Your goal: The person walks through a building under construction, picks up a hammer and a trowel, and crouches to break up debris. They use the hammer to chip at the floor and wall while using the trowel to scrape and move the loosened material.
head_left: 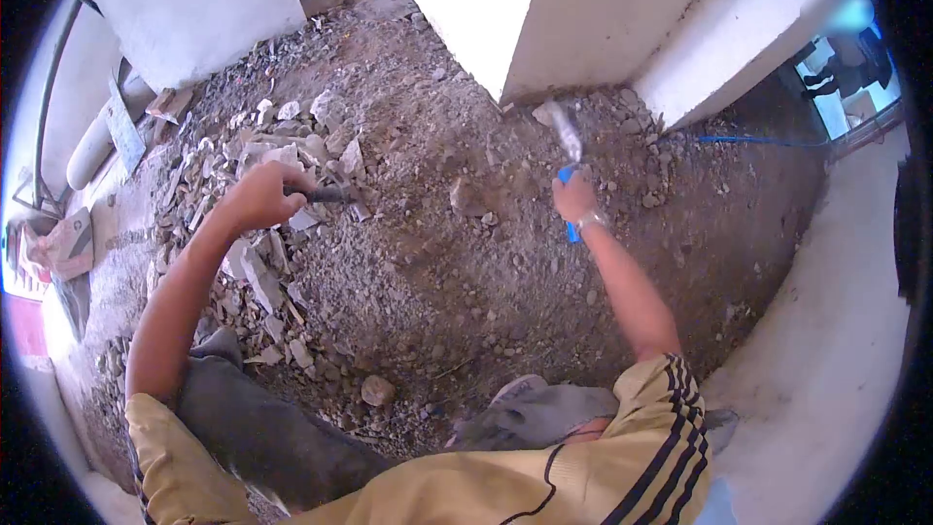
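Over a heap of broken rubble (pixel 258 272) at the left, my left hand (pixel 264 196) is wrapped round the dark handle of a tool (pixel 328 194), whose small head lies near the stones. My right hand (pixel 577 196) grips the blue handle of a trowel (pixel 567 175). The trowel's metal blade, blurred by motion, points up and away toward the foot of the white wall corner. Loose gravelly soil (pixel 418 262) spreads between the two hands.
A white wall corner (pixel 583 19) juts in at the top. Pale walls stand at the left and right. A blue tube (pixel 753 140) runs along the ground at the right. A round stone (pixel 377 390) lies near my legs. Crumpled sacking (pixel 70 243) sits far left.
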`<move>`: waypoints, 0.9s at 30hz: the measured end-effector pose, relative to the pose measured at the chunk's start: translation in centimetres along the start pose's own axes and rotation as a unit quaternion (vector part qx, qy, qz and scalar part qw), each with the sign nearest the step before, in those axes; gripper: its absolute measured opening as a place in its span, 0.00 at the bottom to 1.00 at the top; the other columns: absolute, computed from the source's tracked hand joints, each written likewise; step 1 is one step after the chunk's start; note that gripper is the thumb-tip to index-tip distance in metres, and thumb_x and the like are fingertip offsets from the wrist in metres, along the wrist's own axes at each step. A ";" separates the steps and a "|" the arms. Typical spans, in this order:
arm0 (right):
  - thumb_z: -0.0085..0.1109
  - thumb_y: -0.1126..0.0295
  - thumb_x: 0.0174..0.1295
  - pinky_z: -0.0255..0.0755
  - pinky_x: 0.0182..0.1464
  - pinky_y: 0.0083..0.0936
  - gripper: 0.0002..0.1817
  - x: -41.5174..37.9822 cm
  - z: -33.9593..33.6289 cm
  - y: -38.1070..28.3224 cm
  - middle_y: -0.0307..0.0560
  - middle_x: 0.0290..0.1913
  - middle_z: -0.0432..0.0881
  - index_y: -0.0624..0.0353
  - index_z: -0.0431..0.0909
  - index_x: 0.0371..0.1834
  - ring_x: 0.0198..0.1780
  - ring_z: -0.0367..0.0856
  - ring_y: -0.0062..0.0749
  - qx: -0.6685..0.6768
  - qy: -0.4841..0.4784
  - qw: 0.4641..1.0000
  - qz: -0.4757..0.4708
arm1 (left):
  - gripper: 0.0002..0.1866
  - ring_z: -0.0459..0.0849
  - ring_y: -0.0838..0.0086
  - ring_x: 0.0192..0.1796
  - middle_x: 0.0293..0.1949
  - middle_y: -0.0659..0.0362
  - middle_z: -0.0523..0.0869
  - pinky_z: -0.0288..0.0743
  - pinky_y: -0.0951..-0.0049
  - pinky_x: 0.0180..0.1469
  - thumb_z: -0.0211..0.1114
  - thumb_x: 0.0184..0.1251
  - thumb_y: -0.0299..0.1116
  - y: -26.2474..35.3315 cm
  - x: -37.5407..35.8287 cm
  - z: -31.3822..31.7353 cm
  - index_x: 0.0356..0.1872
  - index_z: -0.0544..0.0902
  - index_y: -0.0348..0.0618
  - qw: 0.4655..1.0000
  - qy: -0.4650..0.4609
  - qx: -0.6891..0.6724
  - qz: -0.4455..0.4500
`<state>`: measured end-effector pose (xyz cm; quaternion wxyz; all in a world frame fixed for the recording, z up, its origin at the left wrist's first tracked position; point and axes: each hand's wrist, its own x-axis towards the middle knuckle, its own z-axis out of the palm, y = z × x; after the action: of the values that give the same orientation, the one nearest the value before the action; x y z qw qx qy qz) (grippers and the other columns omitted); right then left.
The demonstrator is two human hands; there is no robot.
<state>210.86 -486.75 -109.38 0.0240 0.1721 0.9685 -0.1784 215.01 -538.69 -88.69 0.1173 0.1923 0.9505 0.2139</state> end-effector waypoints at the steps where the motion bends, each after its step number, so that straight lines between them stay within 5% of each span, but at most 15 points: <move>1: 0.54 0.53 0.63 0.73 0.58 0.51 0.33 3.0 2.1 2.4 0.73 0.52 0.80 0.74 0.66 0.60 0.54 0.80 0.65 0.033 -0.122 0.992 0.004 | 0.14 0.85 0.71 0.29 0.25 0.54 0.87 0.79 0.68 0.37 0.63 0.52 0.29 -0.4 0.0 0.1 0.39 0.88 0.36 0.999 -0.022 -0.013 -0.026; 5: 0.52 0.53 0.65 0.71 0.59 0.51 0.31 1.0 -2.1 -1.4 0.76 0.51 0.79 0.77 0.72 0.55 0.55 0.79 0.65 0.004 -0.110 0.993 -0.032 | 0.14 0.85 0.72 0.27 0.25 0.55 0.87 0.79 0.70 0.35 0.62 0.54 0.29 0.4 -0.2 -0.7 0.39 0.88 0.36 0.996 -0.049 -0.028 -0.063; 8: 0.53 0.54 0.63 0.75 0.55 0.51 0.31 4.6 3.3 2.8 0.69 0.48 0.82 0.72 0.69 0.59 0.49 0.82 0.66 -0.078 0.034 0.992 -0.089 | 0.12 0.86 0.70 0.27 0.27 0.53 0.88 0.79 0.68 0.35 0.63 0.55 0.30 0.4 -1.3 -1.0 0.38 0.89 0.37 0.995 -0.040 -0.035 -0.087; 11: 0.53 0.54 0.63 0.75 0.53 0.53 0.29 2.7 0.5 1.7 0.71 0.45 0.83 0.71 0.70 0.57 0.47 0.82 0.68 -0.034 -0.030 0.996 -0.079 | 0.11 0.86 0.65 0.27 0.28 0.51 0.88 0.78 0.65 0.36 0.64 0.53 0.30 2.1 -2.6 -3.5 0.36 0.90 0.40 0.998 0.010 -0.004 -0.058; 14: 0.51 0.54 0.64 0.75 0.54 0.53 0.27 -3.3 -3.9 -5.0 0.74 0.47 0.81 0.70 0.71 0.53 0.48 0.82 0.67 -0.034 -0.075 0.993 -0.088 | 0.10 0.86 0.64 0.27 0.28 0.50 0.88 0.78 0.64 0.36 0.64 0.53 0.30 6.4 -5.0 -8.8 0.35 0.90 0.40 0.990 -0.036 -0.029 -0.130; 17: 0.52 0.54 0.63 0.77 0.51 0.52 0.26 -2.3 -3.4 -10.2 0.74 0.43 0.82 0.69 0.70 0.52 0.44 0.84 0.66 -0.023 -0.054 0.982 -0.179 | 0.11 0.86 0.63 0.29 0.28 0.52 0.88 0.78 0.64 0.37 0.64 0.53 0.29 6.6 -6.2 -9.6 0.35 0.89 0.41 0.995 -0.072 0.012 -0.072; 20: 0.55 0.57 0.61 0.79 0.49 0.48 0.23 8.0 3.9 -13.0 0.72 0.38 0.84 0.70 0.74 0.47 0.43 0.86 0.59 -0.031 -0.084 0.987 -0.135 | 0.10 0.85 0.68 0.25 0.23 0.55 0.87 0.79 0.66 0.35 0.65 0.56 0.33 1.1 -5.8 -5.1 0.37 0.89 0.42 0.991 -0.113 0.057 0.053; 24: 0.58 0.62 0.56 0.83 0.43 0.40 0.17 6.1 2.6 -17.9 0.65 0.33 0.86 0.71 0.79 0.33 0.36 0.89 0.46 0.034 -0.186 0.975 -0.118 | 0.12 0.88 0.65 0.27 0.26 0.52 0.89 0.80 0.66 0.38 0.62 0.54 0.29 -1.3 -6.2 -1.7 0.37 0.89 0.40 0.968 -0.242 -0.023 -0.057; 27: 0.58 0.64 0.54 0.84 0.36 0.37 0.16 0.8 3.0 -18.0 0.59 0.28 0.86 0.71 0.80 0.27 0.27 0.88 0.42 0.041 -0.264 0.956 -0.125 | 0.13 0.88 0.64 0.31 0.29 0.52 0.89 0.81 0.65 0.39 0.61 0.53 0.29 -2.7 -6.7 0.0 0.38 0.89 0.40 0.972 -0.234 0.002 -0.032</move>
<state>203.87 -503.33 -106.16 0.2491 -0.0027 0.9334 -0.2581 220.15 -543.72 -89.02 0.3425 0.2067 0.9029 0.1571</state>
